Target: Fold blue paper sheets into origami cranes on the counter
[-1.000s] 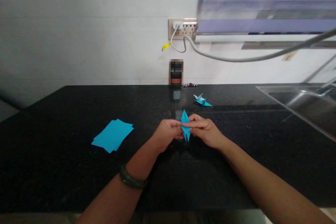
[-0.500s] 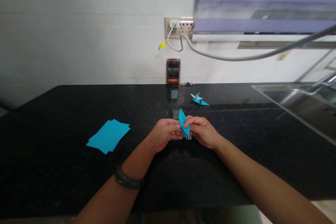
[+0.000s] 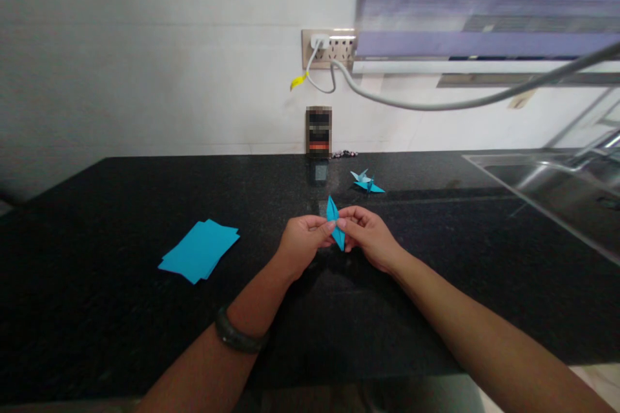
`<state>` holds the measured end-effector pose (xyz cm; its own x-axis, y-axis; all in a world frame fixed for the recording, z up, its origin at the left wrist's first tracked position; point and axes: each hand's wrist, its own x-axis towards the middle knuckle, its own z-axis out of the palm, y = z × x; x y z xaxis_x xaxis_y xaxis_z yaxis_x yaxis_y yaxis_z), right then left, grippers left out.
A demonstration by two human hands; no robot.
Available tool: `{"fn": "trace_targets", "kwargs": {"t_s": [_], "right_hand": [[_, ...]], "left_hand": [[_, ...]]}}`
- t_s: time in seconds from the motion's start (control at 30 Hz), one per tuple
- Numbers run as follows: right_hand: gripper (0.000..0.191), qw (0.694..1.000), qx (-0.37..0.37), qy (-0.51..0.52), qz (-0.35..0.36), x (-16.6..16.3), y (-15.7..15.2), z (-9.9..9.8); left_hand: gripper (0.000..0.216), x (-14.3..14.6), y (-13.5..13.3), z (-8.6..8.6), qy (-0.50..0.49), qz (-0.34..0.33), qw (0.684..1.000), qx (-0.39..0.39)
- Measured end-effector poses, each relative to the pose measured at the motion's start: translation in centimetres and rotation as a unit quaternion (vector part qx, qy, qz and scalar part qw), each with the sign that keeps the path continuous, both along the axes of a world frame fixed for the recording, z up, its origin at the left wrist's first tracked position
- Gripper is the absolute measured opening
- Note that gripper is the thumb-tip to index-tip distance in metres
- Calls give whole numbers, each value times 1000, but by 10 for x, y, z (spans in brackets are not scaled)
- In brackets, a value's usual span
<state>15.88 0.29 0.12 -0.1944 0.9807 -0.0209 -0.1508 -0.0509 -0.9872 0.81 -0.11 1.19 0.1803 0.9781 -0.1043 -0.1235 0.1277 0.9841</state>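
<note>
A narrow, diamond-shaped piece of folded blue paper [image 3: 332,210] is pinched between my two hands above the dark countertop. My left hand [image 3: 304,239] grips its left edge, thumb on the near face. From the right side, my right hand [image 3: 369,236] holds it with the thumb pressed near the middle. Both thumb tips almost meet on the paper, and the fingers behind it are partly hidden. Off to the left lies a stack of blue paper sheets [image 3: 198,250], slightly fanned. Beyond my right hand sit two folded paper cranes, a pale one [image 3: 361,177] and a bright blue one [image 3: 371,186].
A phone-like device [image 3: 319,132], blurred out, leans upright on the wall beside a beaded string [image 3: 345,154]. A metal sink [image 3: 533,181] is set into the countertop [image 3: 121,206] at right. A grey cable [image 3: 436,105] hangs from the wall socket [image 3: 341,50].
My right thumb has shifted left and down the paper, and my left thumb now lies over its edge. The folded paper looks narrower. Both hands have risen slightly in view.
</note>
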Motion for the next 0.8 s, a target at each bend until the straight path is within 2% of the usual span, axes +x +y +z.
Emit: {"fn": "trace_targets", "kwargs": {"t_s": [0.13, 0.23, 0.4, 0.67, 0.8], "right_hand": [[30, 1000, -14, -23, 6, -1, -1, -1], [30, 1000, -3, 2, -5, -2, -2, -1], [30, 997, -29, 71, -20, -4, -3, 0], [28, 996, -1, 79, -51, -8, -6, 4], [27, 998, 9, 58, -21, -10, -8, 5]], "left_hand": [[28, 3, -1, -2, 28, 21, 999, 32], [27, 3, -1, -2, 35, 31, 998, 46], [25, 3, -1, -1, 5, -3, 999, 52], [19, 3, -7, 0, -6, -19, 999, 41], [19, 1, -5, 0, -11, 4, 999, 53]]}}
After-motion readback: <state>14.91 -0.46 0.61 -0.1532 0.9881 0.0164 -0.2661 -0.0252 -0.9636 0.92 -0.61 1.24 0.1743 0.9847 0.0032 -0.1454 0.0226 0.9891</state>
